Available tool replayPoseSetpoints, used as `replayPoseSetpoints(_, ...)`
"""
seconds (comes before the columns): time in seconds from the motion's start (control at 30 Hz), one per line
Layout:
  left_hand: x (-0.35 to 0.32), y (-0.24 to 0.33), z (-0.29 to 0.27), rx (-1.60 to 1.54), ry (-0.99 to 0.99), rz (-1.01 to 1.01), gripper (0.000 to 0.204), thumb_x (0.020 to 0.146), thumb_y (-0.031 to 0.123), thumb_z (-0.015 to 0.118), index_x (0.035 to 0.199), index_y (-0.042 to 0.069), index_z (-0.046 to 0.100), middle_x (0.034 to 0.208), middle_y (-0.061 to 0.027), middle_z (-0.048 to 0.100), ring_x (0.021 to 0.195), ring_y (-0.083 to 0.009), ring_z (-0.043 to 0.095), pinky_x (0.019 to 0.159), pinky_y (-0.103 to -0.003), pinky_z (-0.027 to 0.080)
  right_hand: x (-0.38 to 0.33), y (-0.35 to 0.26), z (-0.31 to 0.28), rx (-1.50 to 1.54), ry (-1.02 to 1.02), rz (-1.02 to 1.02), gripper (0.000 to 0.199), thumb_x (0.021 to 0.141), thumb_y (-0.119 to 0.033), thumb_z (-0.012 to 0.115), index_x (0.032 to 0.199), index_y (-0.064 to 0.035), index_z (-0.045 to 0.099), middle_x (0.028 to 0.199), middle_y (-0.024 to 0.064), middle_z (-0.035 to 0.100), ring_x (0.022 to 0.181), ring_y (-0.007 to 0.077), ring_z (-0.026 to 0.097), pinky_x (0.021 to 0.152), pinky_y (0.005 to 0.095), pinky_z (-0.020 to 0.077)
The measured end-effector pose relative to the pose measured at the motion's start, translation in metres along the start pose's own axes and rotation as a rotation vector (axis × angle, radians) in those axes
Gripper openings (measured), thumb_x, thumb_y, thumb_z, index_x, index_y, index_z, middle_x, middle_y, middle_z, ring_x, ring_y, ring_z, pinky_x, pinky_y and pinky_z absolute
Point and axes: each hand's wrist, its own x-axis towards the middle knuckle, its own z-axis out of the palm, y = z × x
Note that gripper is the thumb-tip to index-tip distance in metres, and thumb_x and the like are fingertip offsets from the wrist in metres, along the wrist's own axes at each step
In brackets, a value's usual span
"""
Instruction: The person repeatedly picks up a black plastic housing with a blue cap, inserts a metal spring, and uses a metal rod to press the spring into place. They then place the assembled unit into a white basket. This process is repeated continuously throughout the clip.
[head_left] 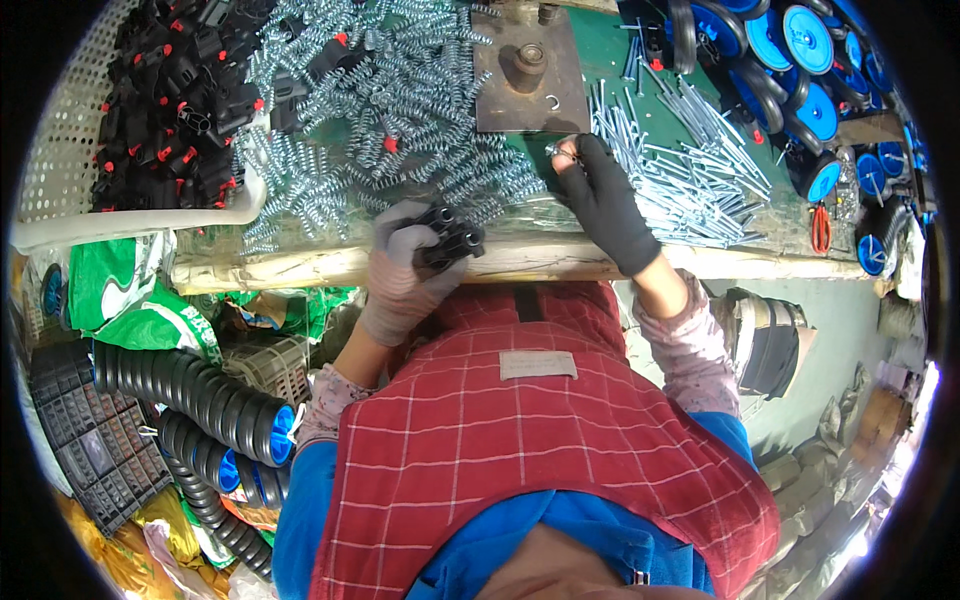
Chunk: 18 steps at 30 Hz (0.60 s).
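My left hand, in a pale glove, is closed around a black plastic part with round openings. It holds the part just above the bench's front edge. My right hand wears a black glove with bare fingertips. Its thumb and index finger pinch a small shiny metal piece, too small to make out exactly. Between the hands and beyond them lies a heap of coil springs. Long metal bolts are spread to the right of my right hand.
A white perforated basket of black parts with red bits stands at left. A steel plate with a round post sits mid-bench. Blue-hubbed black wheels crowd the right, near red-handled pliers. Stacked wheels lie lower left.
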Motion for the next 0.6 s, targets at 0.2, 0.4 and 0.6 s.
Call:
replayPoseSetpoints(0.2,-0.025,0.004,-0.012,0.021,0.208,0.035,0.063,0.064,0.007,0.092,0.102,0.013,0.042,0.114,-0.0164,0.055,0.100,-0.0301,0.062,0.082,-0.037,0.055,0.008,-0.010,0.094,0.255,-0.288,-0.089,0.023,0.103,-0.024,0.056,0.117,-0.0052,0.055,0.090,-0.0009,0.059,0.081,0.0077,0.053,0.069,0.0265,0.0463)
replayPoseSetpoints(0.4,-0.007,0.002,0.002,0.028,0.090,0.147,0.060,0.062,0.012,0.094,0.100,0.011,0.047,0.114,-0.0181,0.057,0.096,-0.0313,0.064,0.078,-0.037,0.057,0.044,-0.031,0.063,0.568,-0.083,-0.221,0.030,0.102,-0.028,0.058,0.118,-0.0034,0.063,0.115,0.0055,0.067,0.095,0.0098,0.058,0.088,0.0270,0.0466)
replayPoseSetpoints(0.6,0.058,0.000,0.065,-0.150,-0.303,0.262,0.045,0.077,0.032,0.080,0.098,0.006,0.050,0.116,-0.0197,0.057,0.107,-0.0395,0.057,0.092,-0.047,0.048,0.043,-0.011,-0.031,0.118,0.209,-0.115,0.029,0.102,-0.024,0.055,0.114,0.0013,0.064,0.100,0.0043,0.067,0.090,0.0122,0.059,0.084,0.0256,0.0462)
